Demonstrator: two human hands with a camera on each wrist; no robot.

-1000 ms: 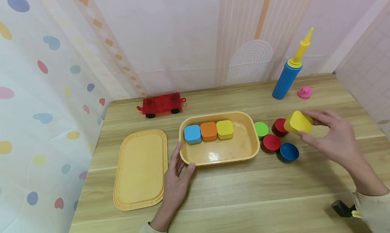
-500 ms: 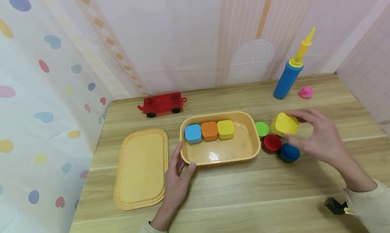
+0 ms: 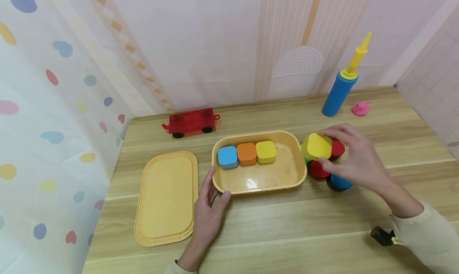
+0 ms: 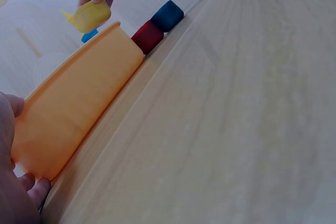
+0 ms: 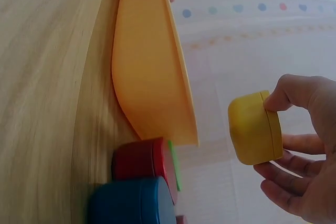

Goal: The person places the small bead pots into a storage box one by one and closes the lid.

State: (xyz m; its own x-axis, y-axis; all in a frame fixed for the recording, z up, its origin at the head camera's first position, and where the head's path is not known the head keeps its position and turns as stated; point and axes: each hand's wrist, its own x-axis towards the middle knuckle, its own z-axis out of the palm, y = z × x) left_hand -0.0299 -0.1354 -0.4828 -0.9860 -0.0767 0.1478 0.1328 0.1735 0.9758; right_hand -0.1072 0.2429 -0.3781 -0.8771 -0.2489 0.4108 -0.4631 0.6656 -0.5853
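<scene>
In the head view my right hand [image 3: 360, 160] pinches a yellow rounded-square block [image 3: 319, 146] between thumb and fingers. It is held up beside the tub's right end, over several round pieces. In the right wrist view a seam runs round the block [image 5: 254, 129]. My left hand [image 3: 208, 218] holds the near left corner of the orange-yellow plastic tub [image 3: 258, 188], thumb on the front side and fingers along the left end. Inside the tub, a blue block [image 3: 227, 156], an orange block [image 3: 246, 153] and another yellow block [image 3: 265, 151] sit in a row.
Red pieces [image 3: 319, 170], a blue piece [image 3: 338, 183] and a partly hidden green piece stand right of the tub. A flat lid [image 3: 166, 198] lies left. Behind are a red wheeled toy [image 3: 191, 121], a blue-yellow pump [image 3: 337, 92] and a pink toy duck [image 3: 360, 108].
My right hand has carried the yellow block leftward toward the tub, now covering part of the green piece and uncovering the rear red piece. My left hand has stayed at the tub's corner.
</scene>
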